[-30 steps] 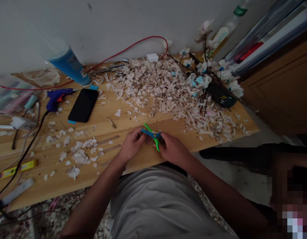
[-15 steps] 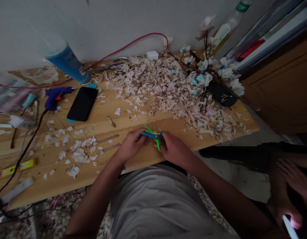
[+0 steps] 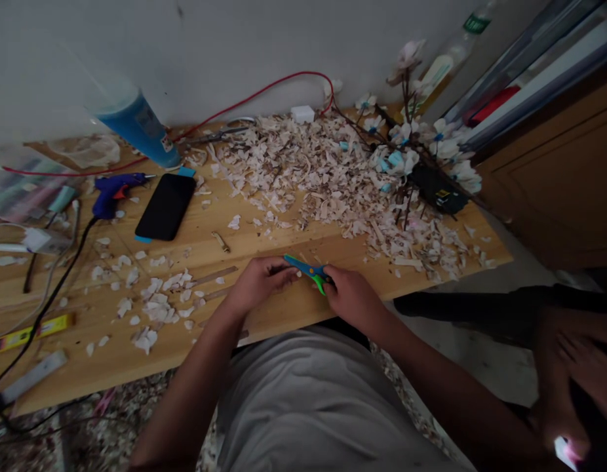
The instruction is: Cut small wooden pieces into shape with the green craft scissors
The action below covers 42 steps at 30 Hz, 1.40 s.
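Note:
My right hand point(image 3: 350, 292) is wrapped round the handles of a pair of blue and green scissors point(image 3: 309, 268), above the table's front edge. Their blades point left and lie together. Beside the blade tips, my left hand point(image 3: 259, 282) is closed in a pinch, with a small pale flake point(image 3: 298, 274) showing at its fingertips. Most of that flake is hidden by the fingers. To the left of this hand lie loose white petal-like pieces point(image 3: 160, 308) on the wooden table point(image 3: 264, 321).
A wide heap of pale scraps point(image 3: 303, 164) covers the back. Behind it stand flowered branches point(image 3: 406, 137) and a bottle point(image 3: 441, 65). Leftward are a phone point(image 3: 166, 206), a glue gun point(image 3: 111, 192), a blue cup point(image 3: 139, 124) and cables. Another person's hand point(image 3: 591, 367) is at right.
The scissor blades, spread apart before, have come together. My left hand stays close to the tips, its fingers slightly shifted. The view has moved a little.

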Motion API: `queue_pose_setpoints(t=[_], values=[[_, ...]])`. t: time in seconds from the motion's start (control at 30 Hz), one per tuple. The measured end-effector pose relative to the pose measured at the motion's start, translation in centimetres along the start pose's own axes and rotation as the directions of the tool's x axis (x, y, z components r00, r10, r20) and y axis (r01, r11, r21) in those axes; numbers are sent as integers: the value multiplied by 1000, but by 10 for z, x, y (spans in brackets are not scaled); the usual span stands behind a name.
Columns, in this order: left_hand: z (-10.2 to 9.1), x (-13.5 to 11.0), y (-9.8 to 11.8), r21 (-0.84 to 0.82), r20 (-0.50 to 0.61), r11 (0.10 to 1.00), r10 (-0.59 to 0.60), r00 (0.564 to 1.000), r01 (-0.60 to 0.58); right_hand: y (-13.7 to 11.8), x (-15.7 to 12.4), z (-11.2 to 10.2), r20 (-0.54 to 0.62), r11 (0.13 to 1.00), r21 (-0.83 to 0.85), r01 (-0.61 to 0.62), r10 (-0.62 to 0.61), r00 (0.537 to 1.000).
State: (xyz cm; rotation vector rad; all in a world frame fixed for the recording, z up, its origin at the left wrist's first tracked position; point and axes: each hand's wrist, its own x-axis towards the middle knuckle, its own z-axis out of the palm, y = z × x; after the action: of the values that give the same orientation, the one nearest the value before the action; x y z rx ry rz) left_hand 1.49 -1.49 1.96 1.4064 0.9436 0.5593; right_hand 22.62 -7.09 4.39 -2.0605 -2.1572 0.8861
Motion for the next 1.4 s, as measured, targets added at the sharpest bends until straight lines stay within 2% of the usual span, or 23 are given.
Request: queue_pose_setpoints(t=[0.13, 0.23, 0.33, 0.47, 0.6, 0.87, 1.07, 1.4], values=[[5, 4, -3, -291, -46, 956, -50, 998, 35, 4, 2, 4, -26, 986, 165, 1, 3, 1000], [9, 6, -3, -497, -69, 865, -116, 991, 67, 3, 2, 6, -39, 985, 170, -13, 20, 999], [12, 6, -2, -592, -91, 802, -165, 982, 80, 1, 1, 7, -40, 977, 213, -2, 11, 999], [13, 7, -2, -634, -194, 773, -195, 961, 29, -2, -4, 7, -33, 952, 304, 10, 0, 999], [14, 8, -4, -658, -278, 753, -208, 938, -28, -10, -7, 8, -36, 969, 246, 0, 9, 999], [18, 11, -9, -572, -399, 812, -151, 904, -117, -40, -8, 15, -31, 973, 223, -51, 59, 998], [16, 9, -15, -509, -443, 848, -110, 890, -149, -45, -4, 21, -69, 979, 189, -72, 87, 994], [13, 10, -7, -730, -411, 665, -247, 878, -155, -45, 5, 16, -68, 984, 156, -84, 96, 993]])
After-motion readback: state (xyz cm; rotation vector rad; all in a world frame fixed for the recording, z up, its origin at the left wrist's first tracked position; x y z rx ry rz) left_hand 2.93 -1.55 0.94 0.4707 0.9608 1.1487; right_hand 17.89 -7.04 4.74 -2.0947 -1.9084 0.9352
